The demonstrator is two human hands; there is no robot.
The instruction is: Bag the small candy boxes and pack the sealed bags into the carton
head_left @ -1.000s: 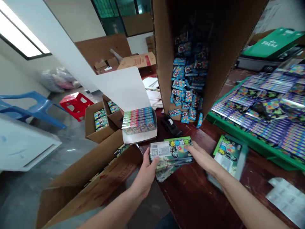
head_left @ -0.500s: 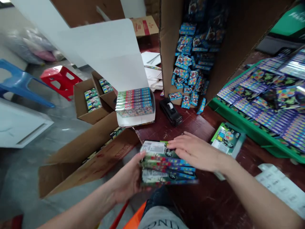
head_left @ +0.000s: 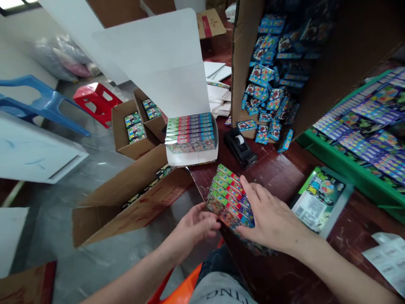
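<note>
Head view: stack of printed packs (head_left: 229, 196) sits at the surface (head_left: 275, 169)'s near edge, between the hands. Right hand (head_left: 268, 215) is nearer, clasping its right end, thumb on the near side. Left hand (head_left: 196, 228) is loose, fingers half-curled at the near-left corner; contact hard to confirm. Packs' long axis runs far-left to near-right; white-lidded carton (head_left: 191, 158) lies beyond, to the left.
</note>
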